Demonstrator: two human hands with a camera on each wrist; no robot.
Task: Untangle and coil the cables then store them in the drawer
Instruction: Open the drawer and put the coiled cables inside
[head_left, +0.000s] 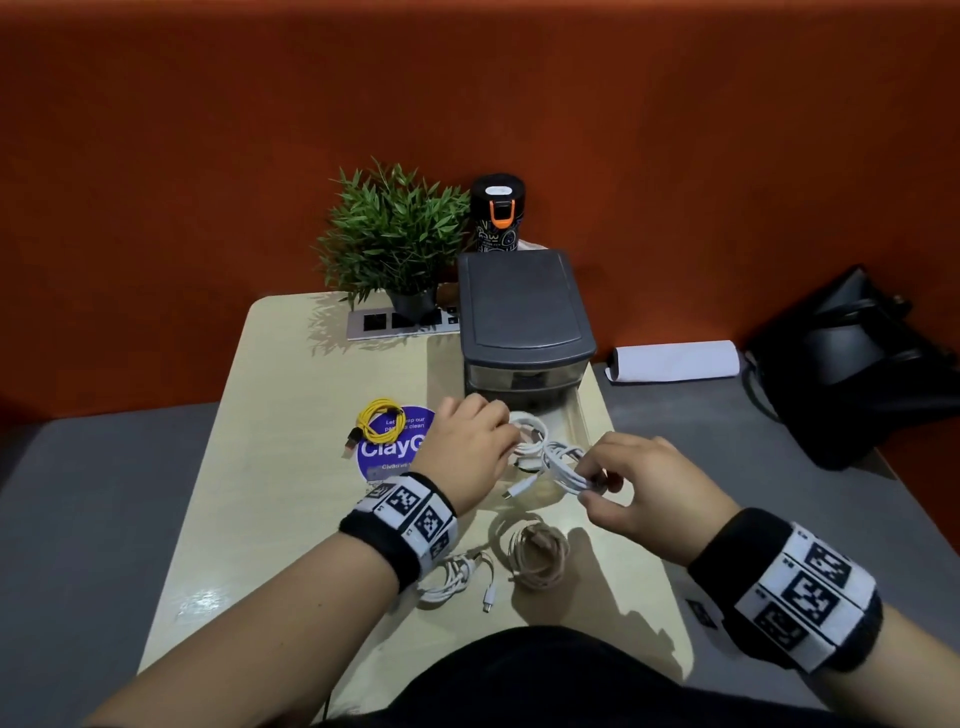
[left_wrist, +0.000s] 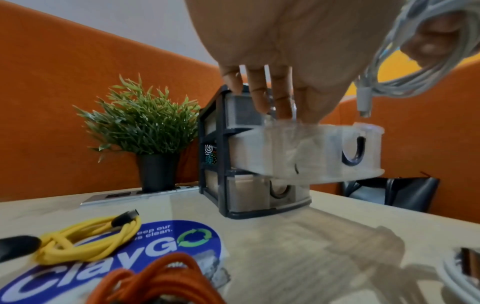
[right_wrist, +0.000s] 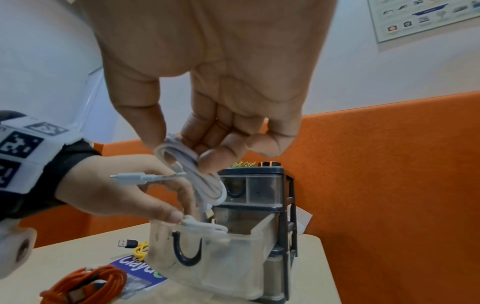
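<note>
The white cable (right_wrist: 197, 174), already wound into loose loops, hangs over the open middle drawer (right_wrist: 233, 255) of the small drawer unit (head_left: 524, 306), one loop dipping to the drawer's front rim and one plug (right_wrist: 130, 176) sticking out sideways; it is held there, I judge, so that it can be lowered in as a bundle without springing apart; the right hand (head_left: 644, 493) pinches the top of the coil between thumb and curled fingers, palm down above the drawer, taking the weight; the left hand (head_left: 467, 447) reaches in from the other side with its wrist raised, its thumb and a finger nipping the lowest loop at the rim, probably to guide that end inside, the other fingers hanging straight down toward the drawer; the drawer is pulled well out, which leaves room for both hands above it; on the table (head_left: 280, 415) nearby wait a yellow cable (head_left: 382, 421) coiled on a round blue sticker (head_left: 400, 457), a beige cable (head_left: 537, 556) and another white cable (head_left: 457, 577) nearer the person, and an orange cable (right_wrist: 88, 286) seen from the wrists; behind stand a potted plant (head_left: 395, 234) and a dark flask (head_left: 497, 213).
</note>
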